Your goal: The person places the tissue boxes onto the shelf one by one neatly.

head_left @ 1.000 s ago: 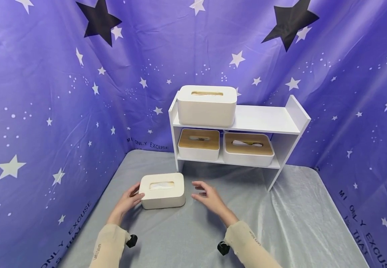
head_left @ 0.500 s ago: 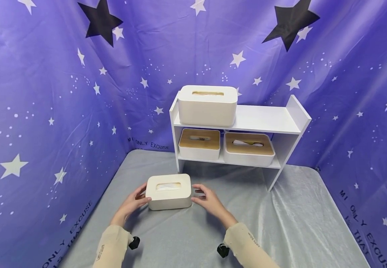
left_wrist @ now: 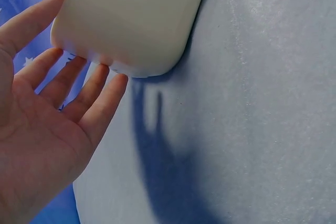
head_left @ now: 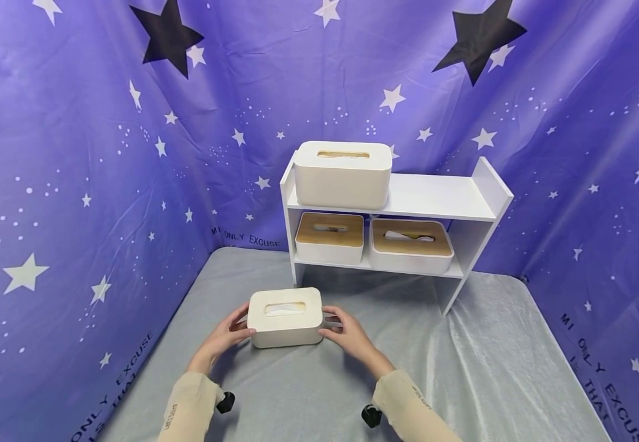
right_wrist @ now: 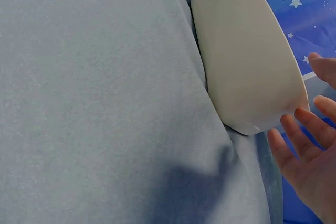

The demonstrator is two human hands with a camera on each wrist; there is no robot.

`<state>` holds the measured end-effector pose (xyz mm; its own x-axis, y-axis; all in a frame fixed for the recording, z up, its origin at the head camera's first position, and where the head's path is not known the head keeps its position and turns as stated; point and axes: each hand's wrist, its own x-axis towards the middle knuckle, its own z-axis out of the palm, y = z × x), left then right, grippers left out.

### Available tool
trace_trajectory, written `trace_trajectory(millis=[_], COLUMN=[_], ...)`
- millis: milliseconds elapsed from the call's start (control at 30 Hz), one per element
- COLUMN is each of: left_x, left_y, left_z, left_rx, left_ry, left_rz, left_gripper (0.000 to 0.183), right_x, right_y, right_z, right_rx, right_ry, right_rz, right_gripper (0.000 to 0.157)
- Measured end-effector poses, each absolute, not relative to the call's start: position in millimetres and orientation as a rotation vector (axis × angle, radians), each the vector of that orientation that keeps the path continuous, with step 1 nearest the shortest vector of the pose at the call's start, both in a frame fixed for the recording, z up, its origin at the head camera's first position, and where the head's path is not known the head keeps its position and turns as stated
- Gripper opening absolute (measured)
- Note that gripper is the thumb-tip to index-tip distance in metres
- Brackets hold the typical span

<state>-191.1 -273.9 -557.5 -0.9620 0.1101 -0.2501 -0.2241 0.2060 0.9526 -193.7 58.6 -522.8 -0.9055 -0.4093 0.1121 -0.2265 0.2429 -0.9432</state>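
A cream tissue box (head_left: 297,337) with white tissue in its top slot stands on the grey cloth in front of the shelf. At its left end, my left hand (head_left: 218,342) touches it with extended fingertips, thumb near the top edge. In the left wrist view the fingers (left_wrist: 107,95) are nearly straight against the box's end wall. My right hand (head_left: 353,339) is at the opposite end, fingers spread and fingertips right at the wall. The right wrist view shows those fingers (right_wrist: 300,139) lightly bent at the box's corner, the thumb apart from it.
A white two-tier shelf (head_left: 441,190) stands behind. On its upper level is a tall white tissue box (head_left: 343,181). Below are two wood-topped tissue boxes, a left one (head_left: 329,253) and a right one (head_left: 410,263). A purple star curtain (head_left: 275,80) surrounds the table.
The tissue box has slid right across the cloth, with my left hand following against its left end. My right hand, apart from it a second ago, is now at its right end.
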Motion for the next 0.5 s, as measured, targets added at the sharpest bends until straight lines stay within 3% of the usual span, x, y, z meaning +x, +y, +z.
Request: trace_trajectory(millis=[500], left_x=[-187.8], left_y=[-266.5], left_z=[-558.3], left_rx=[0.000], left_ry=[2.194], left_rz=[1.831], left_gripper=[0.090], right_x=[-204.2], right_y=[66.9], right_z=[-559.1], right_rx=[-0.551], right_ry=[2.352], right_rz=[-1.817], right_gripper=[0.054])
